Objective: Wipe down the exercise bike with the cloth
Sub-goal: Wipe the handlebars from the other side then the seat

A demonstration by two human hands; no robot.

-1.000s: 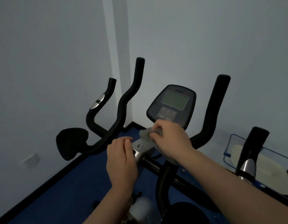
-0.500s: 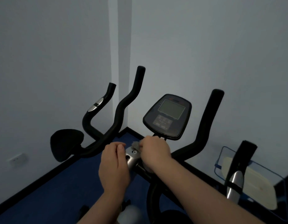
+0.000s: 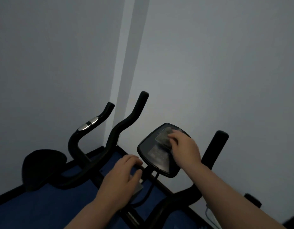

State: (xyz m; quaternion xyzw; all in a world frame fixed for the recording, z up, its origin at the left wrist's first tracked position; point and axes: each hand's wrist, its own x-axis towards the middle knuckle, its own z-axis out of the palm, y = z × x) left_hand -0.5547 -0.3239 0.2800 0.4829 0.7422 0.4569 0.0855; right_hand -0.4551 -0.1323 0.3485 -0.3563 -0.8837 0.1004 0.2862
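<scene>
The console (image 3: 157, 151) is taken as the landmark. Far to its left, a black pad (image 3: 42, 166) is seen on the exercise bike (image 3: 86, 172), and two black handlebar prongs (image 3: 126, 123) rise between pad and console.

Just below and left of the console, the left hand (image 3: 119, 180) is rested on the silver clamp at the handlebar stem (image 3: 138, 187), fingers bent over it; a steadying hold is judged, though how firmly it is closed cannot be told.

On the console's upper right, the right hand (image 3: 184, 147) is pressed against the screen with the grey cloth (image 3: 167, 134) beneath the fingertips, which are curled onto it. Only a blurred edge of cloth is visible.

The cloth is judged light, soft and limp, best kept bunched under the fingers. The console is judged rigid but fragile at the screen and keys; light pressure is advised. The bike frame is judged heavy and stable.

To the console's right, a further black handlebar prong (image 3: 215, 146) stands unwiped, by appearance.
</scene>
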